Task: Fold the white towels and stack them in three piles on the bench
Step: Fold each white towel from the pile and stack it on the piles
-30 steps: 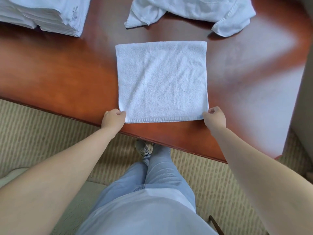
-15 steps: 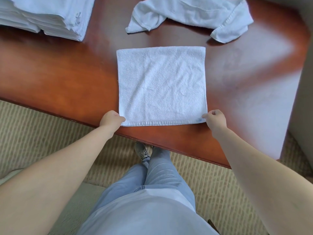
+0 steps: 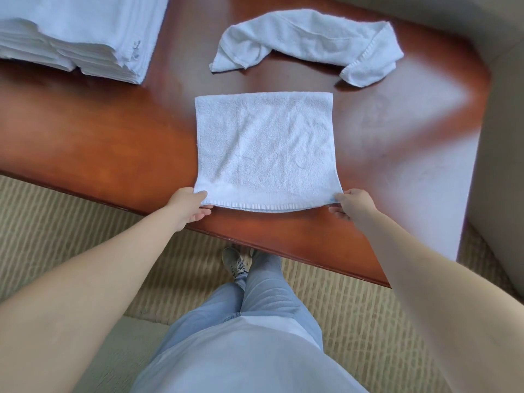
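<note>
Terry towel shows no readable label; stack's tag illegible.

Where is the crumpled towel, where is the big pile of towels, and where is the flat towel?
crumpled towel (image 3: 309, 38), head view, on its bunched middle.
pile of folded towels (image 3: 85, 32), head view, on the top towel.
flat towel (image 3: 265, 148), head view, on its centre.

The person is wearing light blue jeans and a pale, whitish top — both forearms are showing bare, no sleeves reaching them. A grey laced sneaker is peeking out below.
</note>
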The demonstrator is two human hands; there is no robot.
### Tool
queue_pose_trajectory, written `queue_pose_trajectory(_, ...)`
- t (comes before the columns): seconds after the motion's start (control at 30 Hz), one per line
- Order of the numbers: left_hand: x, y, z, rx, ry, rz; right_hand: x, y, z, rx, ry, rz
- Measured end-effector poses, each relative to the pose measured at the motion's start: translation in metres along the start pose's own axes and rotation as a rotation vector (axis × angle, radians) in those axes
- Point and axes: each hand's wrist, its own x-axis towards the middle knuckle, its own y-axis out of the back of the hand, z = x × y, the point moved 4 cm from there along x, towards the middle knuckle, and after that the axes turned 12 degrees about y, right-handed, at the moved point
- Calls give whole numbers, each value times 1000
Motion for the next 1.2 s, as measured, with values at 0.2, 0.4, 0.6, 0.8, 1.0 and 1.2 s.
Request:
queue_pose_trajectory(0.2,-24,26,29,-61,-124,10,-25,24,-46,109,147,79)
queue_pose_trajectory(0.4,-16,22,-27,38,-40,76,-51,5,8,12,55,-17)
queue_pose_trajectory(0.6,-20,39,-1,-52,-94,-48,-37,14,-21,72,87,-126)
queue_pose_trajectory(0.8,-18,44,73,-416,-118,-229,5,23,-85,386,111,-178)
queue_pose_trajectory(1.0,-4,30,141,-524,-108,-285,55,9,-126,454,73,-210)
queue_pose_trajectory(1.2,17,17,162,-477,-29,-192,92,-6,-128,424,15,-214)
